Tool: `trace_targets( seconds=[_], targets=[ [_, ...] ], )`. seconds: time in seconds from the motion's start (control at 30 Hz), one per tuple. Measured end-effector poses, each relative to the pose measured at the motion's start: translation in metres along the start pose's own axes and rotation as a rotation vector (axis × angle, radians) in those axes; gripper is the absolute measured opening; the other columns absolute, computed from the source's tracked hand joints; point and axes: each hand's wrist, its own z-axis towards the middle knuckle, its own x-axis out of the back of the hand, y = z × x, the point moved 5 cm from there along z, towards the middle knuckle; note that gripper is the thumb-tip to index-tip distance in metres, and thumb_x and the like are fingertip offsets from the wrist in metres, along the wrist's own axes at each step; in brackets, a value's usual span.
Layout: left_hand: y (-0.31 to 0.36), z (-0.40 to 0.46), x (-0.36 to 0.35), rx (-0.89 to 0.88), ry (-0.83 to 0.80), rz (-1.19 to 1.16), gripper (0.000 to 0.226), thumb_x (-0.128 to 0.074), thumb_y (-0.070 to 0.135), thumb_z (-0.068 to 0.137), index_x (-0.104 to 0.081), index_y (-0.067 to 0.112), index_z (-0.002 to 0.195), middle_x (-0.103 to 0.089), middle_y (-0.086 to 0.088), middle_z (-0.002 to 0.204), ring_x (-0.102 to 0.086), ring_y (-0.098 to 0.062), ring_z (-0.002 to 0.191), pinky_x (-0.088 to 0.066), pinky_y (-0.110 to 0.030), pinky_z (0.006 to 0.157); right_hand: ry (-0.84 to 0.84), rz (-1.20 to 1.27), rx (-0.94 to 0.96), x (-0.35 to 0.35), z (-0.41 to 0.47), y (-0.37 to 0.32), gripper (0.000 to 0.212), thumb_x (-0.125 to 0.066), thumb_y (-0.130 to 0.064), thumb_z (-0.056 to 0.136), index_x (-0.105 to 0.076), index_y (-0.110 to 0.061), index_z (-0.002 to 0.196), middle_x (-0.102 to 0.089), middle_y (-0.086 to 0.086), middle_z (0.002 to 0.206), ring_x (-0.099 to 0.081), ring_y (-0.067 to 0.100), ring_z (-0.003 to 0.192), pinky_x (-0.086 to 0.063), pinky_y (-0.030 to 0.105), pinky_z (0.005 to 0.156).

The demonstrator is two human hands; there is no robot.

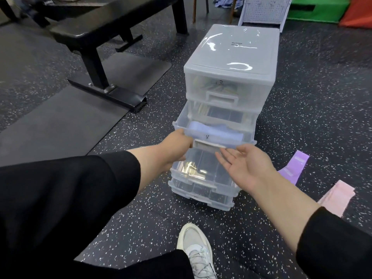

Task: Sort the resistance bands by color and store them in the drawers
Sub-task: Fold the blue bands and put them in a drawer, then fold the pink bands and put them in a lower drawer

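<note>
Your left hand (177,142) clamps the open drawer (213,131) front, right hand (239,164) spread empty — the purple band (292,166) and pink band (338,198) on the floor look limp and light, so pinch mid-strip.

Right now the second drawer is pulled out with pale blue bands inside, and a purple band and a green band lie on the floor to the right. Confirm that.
One detail is wrong. The head view shows the second drawer pulled out with pale blue bands inside, and the purple band on the floor to the right, but the band beside it is pink, not green.
</note>
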Motion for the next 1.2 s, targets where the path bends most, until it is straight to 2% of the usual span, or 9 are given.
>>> trace_targets(
  seconds=[0.13, 0.27, 0.33, 0.43, 0.57, 0.73, 0.8, 0.93, 1.2],
  targets=[
    [0.016, 0.02, -0.008, -0.016, 0.005, 0.033, 0.022, -0.044, 0.003, 0.093, -0.048, 0.024, 0.09, -0.051, 0.001, 0.111, -0.049, -0.023, 0.109, -0.05, -0.05, 0.104, 0.001, -0.09, 0.02, 0.001, 0.026, -0.019, 0.065, -0.037, 0.004, 0.1, -0.013, -0.005, 0.16, -0.028, 0.025, 0.161, -0.04, 0.036, 0.144, -0.058, 0.048, 0.075],
    [0.027, 0.041, -0.012, -0.031, 0.017, 0.023, 0.032, -0.045, 0.004, 0.092, -0.053, 0.011, 0.123, -0.052, -0.005, 0.124, -0.051, -0.027, 0.114, -0.053, -0.045, 0.098, -0.001, -0.162, 0.043, 0.0, 0.047, -0.034, 0.068, -0.039, 0.005, 0.098, -0.014, -0.006, 0.16, -0.031, 0.024, 0.16, -0.041, 0.036, 0.144, -0.061, 0.048, 0.07],
    [0.03, 0.051, -0.013, -0.039, 0.013, 0.028, 0.035, -0.045, 0.005, 0.091, -0.053, 0.011, 0.124, -0.053, -0.005, 0.129, -0.051, -0.027, 0.116, -0.053, -0.046, 0.098, -0.004, -0.185, 0.054, -0.001, 0.055, -0.04, 0.069, -0.039, 0.005, 0.098, -0.013, -0.006, 0.161, -0.031, 0.024, 0.161, -0.042, 0.036, 0.143, -0.062, 0.048, 0.067],
    [0.033, 0.063, -0.013, -0.045, 0.031, 0.016, 0.026, -0.044, 0.002, 0.093, -0.049, 0.017, 0.113, -0.046, 0.001, 0.113, -0.045, -0.025, 0.105, -0.049, -0.049, 0.102, -0.016, -0.204, 0.068, -0.005, 0.063, -0.047, 0.067, -0.039, 0.006, 0.097, -0.017, -0.008, 0.159, -0.031, 0.024, 0.16, -0.045, 0.036, 0.141, -0.062, 0.048, 0.067],
    [0.037, 0.077, -0.015, -0.071, 0.037, 0.03, 0.029, -0.041, 0.0, 0.091, -0.056, 0.02, 0.107, -0.047, 0.009, 0.092, -0.042, -0.022, 0.095, -0.047, -0.041, 0.085, -0.017, -0.224, 0.092, -0.008, 0.073, -0.054, 0.065, -0.039, 0.006, 0.097, -0.021, -0.011, 0.157, -0.033, 0.021, 0.16, -0.045, 0.035, 0.141, -0.06, 0.051, 0.075],
    [0.04, 0.088, -0.016, -0.062, 0.052, 0.076, 0.063, -0.041, 0.003, 0.093, -0.034, 0.014, 0.154, -0.045, 0.01, 0.099, -0.041, -0.009, 0.076, -0.051, -0.039, 0.091, 0.005, -0.249, 0.11, -0.009, 0.081, -0.061, 0.052, -0.041, 0.005, 0.097, -0.036, -0.005, 0.148, -0.044, 0.017, 0.152, -0.051, 0.034, 0.136, -0.061, 0.053, 0.078],
    [0.043, 0.09, -0.017, -0.07, 0.055, 0.092, 0.065, -0.041, 0.004, 0.093, -0.03, 0.014, 0.157, -0.046, 0.009, 0.1, -0.045, -0.012, 0.082, -0.051, -0.038, 0.088, 0.009, -0.258, 0.115, -0.009, 0.083, -0.064, 0.046, -0.041, 0.004, 0.098, -0.04, -0.003, 0.143, -0.047, 0.016, 0.149, -0.054, 0.034, 0.133, -0.06, 0.054, 0.078],
    [0.046, 0.098, -0.018, -0.086, 0.043, 0.128, 0.069, -0.041, 0.006, 0.092, -0.027, 0.02, 0.159, -0.046, 0.004, 0.132, -0.05, -0.015, 0.09, -0.054, -0.043, 0.094, 0.029, -0.287, 0.13, -0.007, 0.088, -0.07, 0.045, -0.042, 0.005, 0.097, -0.042, -0.001, 0.142, -0.049, 0.015, 0.146, -0.057, 0.033, 0.127, -0.062, 0.054, 0.073],
    [0.051, 0.092, -0.03, -0.087, 0.064, 0.178, 0.06, -0.041, 0.01, 0.101, -0.029, 0.023, 0.158, -0.053, 0.004, 0.124, -0.049, -0.024, 0.1, -0.05, -0.041, 0.091, 0.054, -0.396, 0.147, 0.001, 0.079, -0.078, 0.039, -0.047, 0.0, 0.098, -0.051, -0.008, 0.136, -0.044, 0.006, 0.152, -0.053, 0.029, 0.131, -0.063, 0.045, 0.064]
  ],
)
